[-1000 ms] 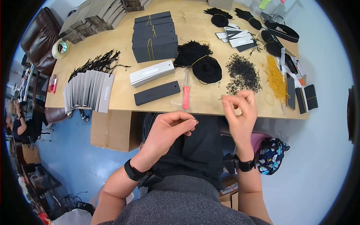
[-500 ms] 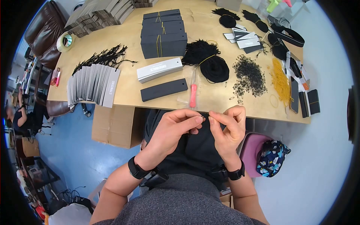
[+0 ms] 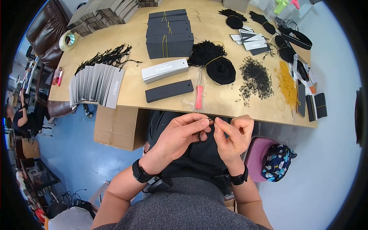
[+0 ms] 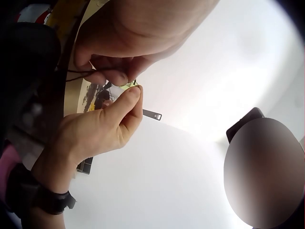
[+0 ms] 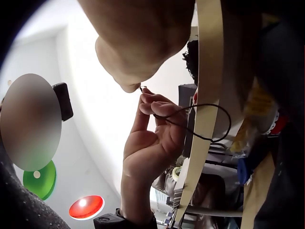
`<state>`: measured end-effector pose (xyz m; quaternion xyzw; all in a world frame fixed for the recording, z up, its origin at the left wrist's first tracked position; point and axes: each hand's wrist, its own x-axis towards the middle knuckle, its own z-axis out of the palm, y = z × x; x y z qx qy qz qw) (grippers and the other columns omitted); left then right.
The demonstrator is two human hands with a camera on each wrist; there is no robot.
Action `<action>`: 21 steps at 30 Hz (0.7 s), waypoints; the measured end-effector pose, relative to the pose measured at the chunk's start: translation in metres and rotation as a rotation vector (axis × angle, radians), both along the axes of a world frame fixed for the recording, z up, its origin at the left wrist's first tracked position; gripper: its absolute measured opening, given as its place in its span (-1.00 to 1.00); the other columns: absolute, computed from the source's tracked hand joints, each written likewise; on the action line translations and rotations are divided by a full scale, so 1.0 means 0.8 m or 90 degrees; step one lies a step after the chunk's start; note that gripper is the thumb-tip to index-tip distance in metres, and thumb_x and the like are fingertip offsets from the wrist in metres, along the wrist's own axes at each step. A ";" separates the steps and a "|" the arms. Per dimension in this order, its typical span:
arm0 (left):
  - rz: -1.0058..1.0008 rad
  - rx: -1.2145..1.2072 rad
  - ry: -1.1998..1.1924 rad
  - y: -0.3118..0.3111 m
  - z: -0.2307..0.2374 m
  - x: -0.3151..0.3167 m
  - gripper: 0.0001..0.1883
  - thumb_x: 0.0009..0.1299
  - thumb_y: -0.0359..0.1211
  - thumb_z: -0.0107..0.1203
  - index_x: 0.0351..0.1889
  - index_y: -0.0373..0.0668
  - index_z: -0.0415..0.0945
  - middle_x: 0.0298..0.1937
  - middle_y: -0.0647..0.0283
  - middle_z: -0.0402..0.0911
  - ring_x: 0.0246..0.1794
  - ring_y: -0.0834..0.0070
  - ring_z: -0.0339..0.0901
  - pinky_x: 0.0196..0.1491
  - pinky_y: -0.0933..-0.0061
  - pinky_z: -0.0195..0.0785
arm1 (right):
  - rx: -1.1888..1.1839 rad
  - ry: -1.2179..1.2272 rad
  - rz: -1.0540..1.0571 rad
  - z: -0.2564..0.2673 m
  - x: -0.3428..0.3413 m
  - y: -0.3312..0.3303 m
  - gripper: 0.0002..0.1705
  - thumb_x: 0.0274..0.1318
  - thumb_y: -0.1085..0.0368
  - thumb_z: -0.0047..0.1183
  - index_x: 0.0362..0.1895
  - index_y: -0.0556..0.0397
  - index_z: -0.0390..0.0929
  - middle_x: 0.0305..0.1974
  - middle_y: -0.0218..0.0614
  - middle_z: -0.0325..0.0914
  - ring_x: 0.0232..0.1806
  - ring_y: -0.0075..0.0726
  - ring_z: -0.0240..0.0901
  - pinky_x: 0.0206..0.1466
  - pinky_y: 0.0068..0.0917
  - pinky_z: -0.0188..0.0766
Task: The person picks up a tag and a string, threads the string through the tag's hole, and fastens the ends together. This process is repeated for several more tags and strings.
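Observation:
Over the lap, just off the table's front edge, my left hand pinches a black cord between thumb and forefinger. A loop of that cord hangs out past the curled fingers in the right wrist view. My right hand faces it, fingertips almost meeting the left ones, thumb and forefinger pinching a tiny dark wire piece that looks like a small safety pin. Fingers mostly cover it. On the table beyond lie a heap of small black pins and a tied bundle of black cords.
A red-handled awl lies near the edge beside a dark tag stack and a white tag stack. Fanned tags with cords lie left. Yellow bands are at right. Banded dark stacks stand behind.
My right hand has come left from beside the pin heap to meet the left hand's fingertips. The cord loop now shows below the left fingers. The head view has shifted slightly.

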<state>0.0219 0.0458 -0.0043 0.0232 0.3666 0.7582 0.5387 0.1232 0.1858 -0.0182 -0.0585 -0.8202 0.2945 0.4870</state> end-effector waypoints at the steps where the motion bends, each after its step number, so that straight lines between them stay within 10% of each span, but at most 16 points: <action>1: -0.003 0.003 -0.004 0.000 0.000 0.000 -0.82 0.47 -0.33 0.19 -0.08 -0.21 0.65 -0.27 0.29 0.66 -0.33 0.59 0.53 -0.21 0.57 0.43 | -0.002 0.001 -0.001 -0.001 0.001 0.000 -0.50 -0.33 0.55 0.42 -0.17 -0.16 0.78 -0.38 -0.49 0.11 -0.37 -0.42 0.14 -0.37 -0.54 0.11; 21: -0.045 -0.012 0.002 -0.001 0.000 0.005 -0.77 0.46 -0.29 0.22 -0.06 -0.24 0.65 -0.27 0.30 0.66 -0.31 0.60 0.52 -0.18 0.58 0.43 | -0.013 0.014 -0.008 -0.006 0.006 -0.007 -0.56 -0.26 0.53 0.46 -0.17 -0.13 0.77 -0.38 -0.50 0.09 -0.39 -0.45 0.12 -0.39 -0.55 0.07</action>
